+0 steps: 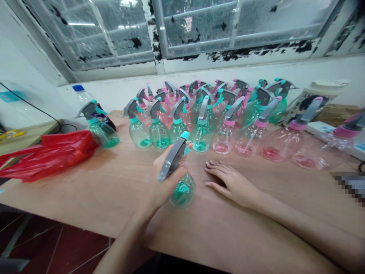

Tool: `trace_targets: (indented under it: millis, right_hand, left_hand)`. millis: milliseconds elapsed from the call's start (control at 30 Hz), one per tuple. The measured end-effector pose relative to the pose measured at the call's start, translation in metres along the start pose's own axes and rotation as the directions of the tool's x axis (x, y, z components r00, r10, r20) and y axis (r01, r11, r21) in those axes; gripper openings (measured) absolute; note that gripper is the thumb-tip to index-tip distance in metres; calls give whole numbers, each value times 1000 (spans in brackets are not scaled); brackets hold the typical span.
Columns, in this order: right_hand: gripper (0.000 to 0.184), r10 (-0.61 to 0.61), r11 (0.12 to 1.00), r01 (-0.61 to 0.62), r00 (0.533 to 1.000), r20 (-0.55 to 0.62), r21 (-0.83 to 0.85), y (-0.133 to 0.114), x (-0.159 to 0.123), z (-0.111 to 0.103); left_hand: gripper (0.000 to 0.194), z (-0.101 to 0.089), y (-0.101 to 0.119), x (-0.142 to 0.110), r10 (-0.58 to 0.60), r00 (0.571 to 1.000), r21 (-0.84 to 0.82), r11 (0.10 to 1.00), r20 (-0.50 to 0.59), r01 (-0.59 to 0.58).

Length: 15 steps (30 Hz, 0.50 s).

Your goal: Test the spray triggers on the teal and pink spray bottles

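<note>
My left hand (168, 167) is wrapped round the neck of a green spray bottle (184, 190) with a grey and teal trigger head. That bottle is near the middle of the table, in front of the others; whether its base touches the tabletop I cannot tell. Fingers spread, my right hand (228, 179) rests on the wooden tabletop (222, 232) with nothing in it. Just beyond both hands stands a row of spray bottles, among them a green one (202, 135) and a clear pink one (224, 139). Several more pink and green ones crowd behind.
A red plastic bag (54, 152) lies at the left, beside a lone green spray bottle (104, 133). Behind that is a blue-capped bottle (82, 95). A printed cup-like container (310, 101) stands at the back right. A window (199, 30) rises behind the table.
</note>
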State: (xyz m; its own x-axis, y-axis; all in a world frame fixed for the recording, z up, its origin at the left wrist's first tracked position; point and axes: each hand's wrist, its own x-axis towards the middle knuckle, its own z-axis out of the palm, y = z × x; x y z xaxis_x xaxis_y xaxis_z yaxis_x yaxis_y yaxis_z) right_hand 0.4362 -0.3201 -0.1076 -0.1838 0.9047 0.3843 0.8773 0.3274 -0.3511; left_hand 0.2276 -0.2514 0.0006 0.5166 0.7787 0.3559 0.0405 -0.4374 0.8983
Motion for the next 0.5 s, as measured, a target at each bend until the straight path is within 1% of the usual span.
trace_targets:
  millis: [167,367,500]
  right_hand:
    - [43,2,1000,-1,1000,10,-15,0,0,0]
    - [42,-2,1000,2,1000,-10,0,1,-1,1]
    - [42,-3,1000,3,1000,-4,-9,1,-1,1]
  left_hand:
    - [43,0,1,-1,28,1000,47,998,0,-28]
    - [44,0,2,-1,20,1000,93,995,-4,-19]
    - [43,0,-2,-1,9,999,121,993,-43,-3]
